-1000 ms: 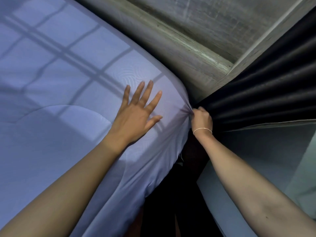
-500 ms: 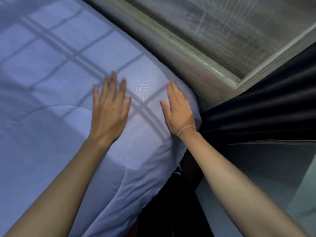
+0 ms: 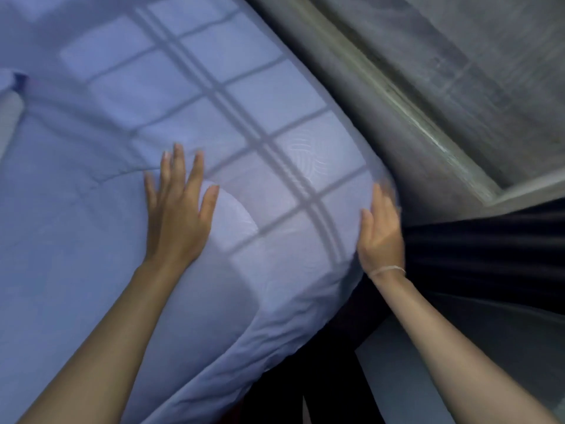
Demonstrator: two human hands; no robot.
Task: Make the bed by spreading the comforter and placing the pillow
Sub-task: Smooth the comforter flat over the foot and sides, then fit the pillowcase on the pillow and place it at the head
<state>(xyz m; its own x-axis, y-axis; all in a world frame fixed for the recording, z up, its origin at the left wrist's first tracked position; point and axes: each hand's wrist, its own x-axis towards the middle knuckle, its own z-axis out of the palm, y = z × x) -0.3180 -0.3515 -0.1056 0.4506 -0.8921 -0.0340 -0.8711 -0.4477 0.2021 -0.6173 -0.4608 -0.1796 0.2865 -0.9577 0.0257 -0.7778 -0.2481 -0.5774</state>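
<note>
The pale blue comforter (image 3: 250, 123) covers the bed and hangs over its near right corner. The left hand (image 3: 175, 215) lies flat on top of it, fingers straight and spread, holding nothing. The right hand (image 3: 380, 231) presses the corner's side edge with straight fingers, beside a dark curtain (image 3: 489, 255).

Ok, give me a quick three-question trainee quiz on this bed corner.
1. True or false: the left hand lies flat with straight fingers on the comforter.
2. Where is the right hand? A) on the comforter's corner edge B) on the dark curtain C) in the air
3. Fill in: a thin ___ circles the right wrist.

Key: 1 true; 2 A; 3 bracelet.
</note>
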